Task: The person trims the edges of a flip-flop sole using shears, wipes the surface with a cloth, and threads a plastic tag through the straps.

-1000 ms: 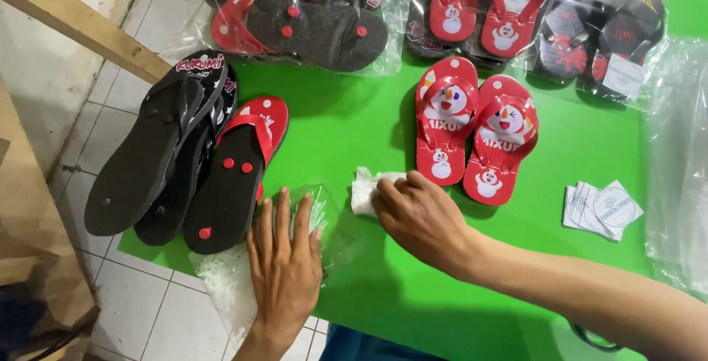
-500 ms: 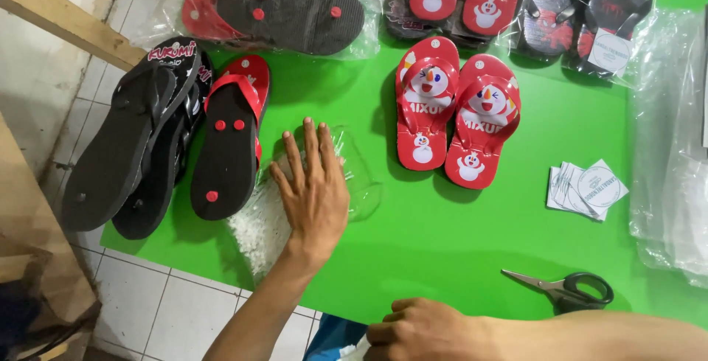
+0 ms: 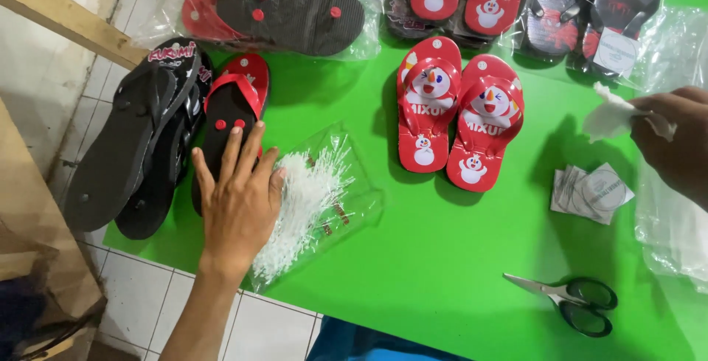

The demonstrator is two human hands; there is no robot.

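bag of white ties [image 3: 310, 202] lies on the green table [image 3: 442, 272], close to the near edge. the left hand [image 3: 240, 199] rests flat on its left side, fingers spread wide and gripping nothing. near the right front are black scissors [image 3: 571, 300], lying apart and not held.

a bit farther back on the right is a small stack of tags [image 3: 590, 193]. the right hand [image 3: 675, 143] is up above them, fingers closed on a white scrap [image 3: 612, 119] (paper or cloth, i cannot tell).

in the middle sits a red pair [image 3: 459, 114] with snowman pictures, side by side, not in any bag. to the left are a red and black sandal [image 3: 232, 121] and black sandals [image 3: 136, 151], loose too, right by the table's edge.

at the far side are more pairs already in clear bags [image 3: 295, 3].

so it looks like some pairs are packed, and the loose ones in front seem to have no tags or bags yet. the bag of ties is still shut, as far as i can see.
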